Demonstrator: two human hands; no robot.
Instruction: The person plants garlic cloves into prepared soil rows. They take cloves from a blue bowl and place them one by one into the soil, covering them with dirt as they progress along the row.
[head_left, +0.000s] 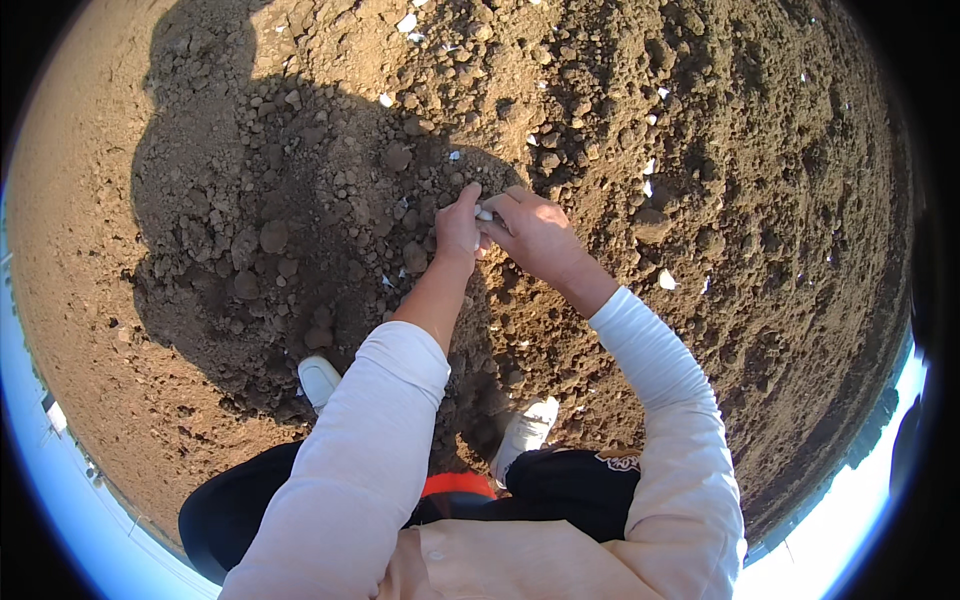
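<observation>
My left hand (456, 229) and my right hand (541, 234) meet over the tilled soil (360, 187), just in front of me. Small white pieces (484, 214), which look like garlic cloves, show between them. The left hand is curled around some of these, its thumb pointing away from me. Fingertips of the right hand pinch at a white piece beside that thumb. How many pieces lie inside the left hand is hidden.
Similar white pieces and flakes lie scattered on the lumpy soil, one (667, 280) to the right, another (407, 23) farther off. My white shoes (525, 431) stand on the soil, with something red (457, 484) between my legs. My shadow covers the ground at left.
</observation>
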